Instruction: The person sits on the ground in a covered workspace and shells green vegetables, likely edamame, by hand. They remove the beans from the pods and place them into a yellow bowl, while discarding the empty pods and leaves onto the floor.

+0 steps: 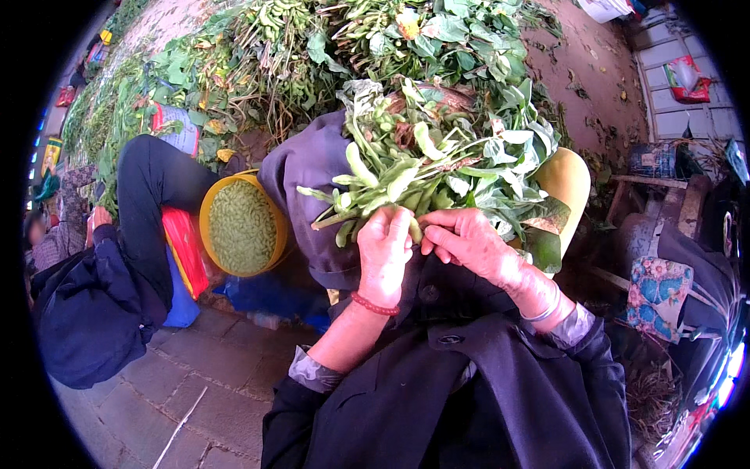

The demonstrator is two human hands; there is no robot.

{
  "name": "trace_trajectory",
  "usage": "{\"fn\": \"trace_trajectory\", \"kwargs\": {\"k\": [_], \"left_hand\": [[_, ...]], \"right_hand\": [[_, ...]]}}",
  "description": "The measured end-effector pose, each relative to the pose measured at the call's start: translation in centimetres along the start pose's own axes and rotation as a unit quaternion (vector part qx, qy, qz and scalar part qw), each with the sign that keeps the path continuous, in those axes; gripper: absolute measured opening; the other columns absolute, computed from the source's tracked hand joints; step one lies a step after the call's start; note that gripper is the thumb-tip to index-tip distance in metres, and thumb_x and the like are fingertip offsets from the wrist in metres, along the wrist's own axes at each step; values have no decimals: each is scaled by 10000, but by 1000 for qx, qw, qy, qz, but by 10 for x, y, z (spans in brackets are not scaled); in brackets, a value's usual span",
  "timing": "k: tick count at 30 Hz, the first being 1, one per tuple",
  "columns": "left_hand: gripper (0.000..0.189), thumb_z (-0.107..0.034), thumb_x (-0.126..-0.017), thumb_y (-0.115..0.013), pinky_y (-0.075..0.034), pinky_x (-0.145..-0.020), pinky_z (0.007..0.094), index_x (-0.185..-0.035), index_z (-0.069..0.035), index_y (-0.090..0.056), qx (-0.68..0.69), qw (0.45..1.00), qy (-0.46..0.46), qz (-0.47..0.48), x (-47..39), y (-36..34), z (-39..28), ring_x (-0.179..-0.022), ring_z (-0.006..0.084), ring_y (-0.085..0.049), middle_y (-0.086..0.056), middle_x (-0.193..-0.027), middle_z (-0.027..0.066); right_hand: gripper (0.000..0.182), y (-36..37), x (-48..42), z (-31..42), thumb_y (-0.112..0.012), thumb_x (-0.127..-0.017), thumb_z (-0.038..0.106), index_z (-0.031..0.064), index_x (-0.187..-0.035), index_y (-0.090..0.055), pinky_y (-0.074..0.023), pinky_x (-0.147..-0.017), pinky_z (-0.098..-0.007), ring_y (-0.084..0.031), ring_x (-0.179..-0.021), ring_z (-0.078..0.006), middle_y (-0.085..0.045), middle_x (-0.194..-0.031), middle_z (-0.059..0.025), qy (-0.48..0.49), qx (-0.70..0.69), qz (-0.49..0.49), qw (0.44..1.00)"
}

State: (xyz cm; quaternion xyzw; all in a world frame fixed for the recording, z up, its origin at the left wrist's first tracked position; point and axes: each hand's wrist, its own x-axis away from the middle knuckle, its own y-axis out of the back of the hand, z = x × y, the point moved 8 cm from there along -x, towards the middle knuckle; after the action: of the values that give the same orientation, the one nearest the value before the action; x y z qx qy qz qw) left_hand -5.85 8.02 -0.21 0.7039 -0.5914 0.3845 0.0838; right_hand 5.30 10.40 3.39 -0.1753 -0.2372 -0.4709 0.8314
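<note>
A bundle of green soybean plants (404,170) with pods, stems and large leaves lies across my lap. My left hand (384,234), with a red bead bracelet at the wrist, pinches a green pod (415,230) between thumb and fingers at the bundle's near edge. Close beside it, my right hand (466,240) has its thumb and forefinger together by the same pod; whether they grip it is hard to tell. To the left of my knee stands a yellow bucket (206,234) holding shelled green beans (241,227).
A large heap of soybean plants (281,64) spreads over the ground ahead. At left sits another person (94,305) in dark clothes, beside a red bag (184,246). A wooden frame (650,182) and a flowered cloth (659,299) are at right. Stone paving (217,375) lies below left.
</note>
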Motion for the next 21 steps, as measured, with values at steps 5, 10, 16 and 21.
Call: {"fn": "trace_trajectory", "kwargs": {"k": [5, 10, 16, 21], "left_hand": [[187, -238, -913, -496, -283, -421, 151, -837, -75, -548, 38, 997, 41, 44, -1, 0, -7, -510, 17, -406, -498, -654, -39], [156, -181, -870, -571, -308, -423, 172, -781, -56, -545, -84, 994, 25, 70, -8, 1, -9, -492, 36, -426, -521, -631, -21], [173, -163, -904, -510, -367, -524, 158, -943, -17, -595, -3, 988, 65, 138, -9, 0, -11, -611, 32, -477, -560, -739, -20], [235, -203, -921, -481, -366, -518, 143, -954, -9, -608, 54, 995, 35, 77, -6, 3, -7, -604, 22, -478, -559, -734, -18]], "right_hand": [[189, -6, -3, -8, -524, -862, 161, 20, -947, -619, -349, -460, -169, -454, -558, -20, -601, -728, 23, -63, -132, 64, 987], [171, -5, -3, 4, -524, -844, 150, 39, -917, -632, -340, -455, -167, -448, -558, -16, -601, -726, 28, -41, -29, 58, 997], [243, 1, -3, -7, -571, -860, 258, 22, -862, -626, -348, -468, -169, -457, -582, -16, -573, -714, 24, -58, -140, 37, 988], [259, 0, 6, 10, -596, -863, 230, -14, -953, -597, -434, -621, -223, -511, -684, -47, -589, -754, -8, 86, 122, -91, 985]]}}
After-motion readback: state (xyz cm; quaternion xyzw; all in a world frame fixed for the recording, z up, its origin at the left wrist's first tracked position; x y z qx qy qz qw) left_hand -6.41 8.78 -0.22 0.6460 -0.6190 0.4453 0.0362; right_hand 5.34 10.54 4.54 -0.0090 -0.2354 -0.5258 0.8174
